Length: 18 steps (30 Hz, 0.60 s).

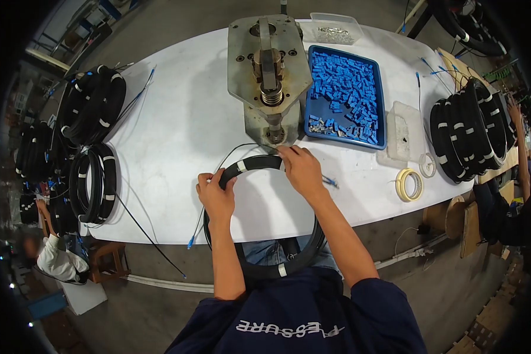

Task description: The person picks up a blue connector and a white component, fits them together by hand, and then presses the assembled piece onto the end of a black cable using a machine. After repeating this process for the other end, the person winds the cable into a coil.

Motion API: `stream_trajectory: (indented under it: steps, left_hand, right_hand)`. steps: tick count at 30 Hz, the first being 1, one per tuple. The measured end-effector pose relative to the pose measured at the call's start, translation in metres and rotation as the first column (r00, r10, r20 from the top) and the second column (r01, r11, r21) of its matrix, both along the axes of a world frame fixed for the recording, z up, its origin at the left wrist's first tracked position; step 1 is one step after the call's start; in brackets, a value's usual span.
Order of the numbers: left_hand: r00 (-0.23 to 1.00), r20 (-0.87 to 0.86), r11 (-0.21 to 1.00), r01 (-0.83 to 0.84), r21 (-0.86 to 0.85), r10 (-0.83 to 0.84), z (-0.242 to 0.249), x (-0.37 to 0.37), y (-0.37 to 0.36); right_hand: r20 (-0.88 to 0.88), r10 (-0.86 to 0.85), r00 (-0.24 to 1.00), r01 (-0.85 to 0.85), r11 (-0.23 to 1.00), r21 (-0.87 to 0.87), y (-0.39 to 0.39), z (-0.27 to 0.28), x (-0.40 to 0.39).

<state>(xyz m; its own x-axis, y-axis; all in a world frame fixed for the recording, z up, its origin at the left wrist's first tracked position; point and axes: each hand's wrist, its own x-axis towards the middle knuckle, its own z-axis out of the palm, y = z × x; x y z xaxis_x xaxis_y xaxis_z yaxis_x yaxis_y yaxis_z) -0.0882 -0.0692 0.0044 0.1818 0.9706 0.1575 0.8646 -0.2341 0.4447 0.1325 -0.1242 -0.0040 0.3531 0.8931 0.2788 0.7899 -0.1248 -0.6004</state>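
Observation:
A coil of black cable [304, 259], bound with white tape bands, leans from the table edge down to the lap. My left hand [216, 194] is closed around its upper left side. At the coil's upper right, right by the press base, my right hand [301, 168] has its fingers closed on the cable; the fingertips are partly hidden. A thin loose stretch of cable [233, 151] arcs between the two hands. One blue-tipped cable end [191, 241] hangs below my left hand, and another blue connector [331, 182] shows beside my right wrist. The metal hand press [268, 71] stands directly ahead.
Right of the press sits a blue tray [385, 118] of small blue connectors, with a clear box [351, 26] behind it. A plastic container [404, 133] and tape roll [409, 184] lie nearby. Cable coils flank both sides [94, 106] [469, 133]. Other people sit left and right.

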Motion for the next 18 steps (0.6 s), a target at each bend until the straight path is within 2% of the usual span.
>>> stream_trajectory:
  steps: [2,4,6,7,9,10,12,13,15,16,18]
  left_hand:
    - [0.999,0.049,1.0,0.018,-0.021,-0.017,0.003,-0.006,-0.002]
    - [0.995,0.077,0.998,0.057,0.006,-0.058,0.004,-0.014,0.002]
    - [0.97,0.062,0.971,0.237,-0.022,-0.235,0.009,-0.019,0.011]
    - [0.97,0.066,0.972,0.236,-0.021,-0.234,0.012,-0.014,0.015]
    - [0.93,0.069,0.929,0.354,0.107,-0.362,0.019,-0.001,0.028]
    - [0.933,0.07,0.932,0.344,0.112,-0.353,0.025,0.01,0.031]
    - [0.864,-0.104,0.826,0.502,0.258,-0.493,0.035,0.034,0.036]
    - [0.867,-0.101,0.826,0.496,0.266,-0.488,0.029,0.037,0.04]
    - [0.732,-0.286,0.711,0.676,0.192,-0.618,0.006,0.043,0.05]
    - [0.734,-0.285,0.71,0.675,0.201,-0.617,0.0,0.045,0.05]
    - [0.746,-0.207,0.743,0.661,0.106,-0.634,-0.005,0.042,0.046]
  right_hand:
    - [0.133,0.074,0.988,-0.076,0.997,0.014,0.002,-0.005,-0.005]
    - [0.136,0.114,0.984,-0.121,0.992,0.042,0.006,-0.006,-0.004]
    - [0.145,0.157,0.977,-0.168,0.984,0.067,0.008,-0.004,-0.003]
    - [0.192,0.193,0.962,-0.208,0.977,0.056,0.009,-0.001,-0.002]
    - [0.24,0.239,0.941,-0.257,0.965,0.045,0.01,0.001,-0.002]
    - [0.267,0.266,0.926,-0.28,0.96,0.016,0.011,0.0,-0.002]
    - [0.3,0.294,0.907,-0.306,0.952,-0.009,0.014,0.0,-0.002]
    - [0.316,0.285,0.905,-0.308,0.951,0.024,0.013,0.0,-0.002]
    - [0.313,0.241,0.918,-0.293,0.948,0.128,0.014,-0.001,-0.003]
    - [0.321,0.239,0.916,-0.293,0.947,0.132,0.014,-0.003,-0.001]
    - [0.233,0.177,0.956,-0.211,0.969,0.132,0.012,-0.004,-0.003]
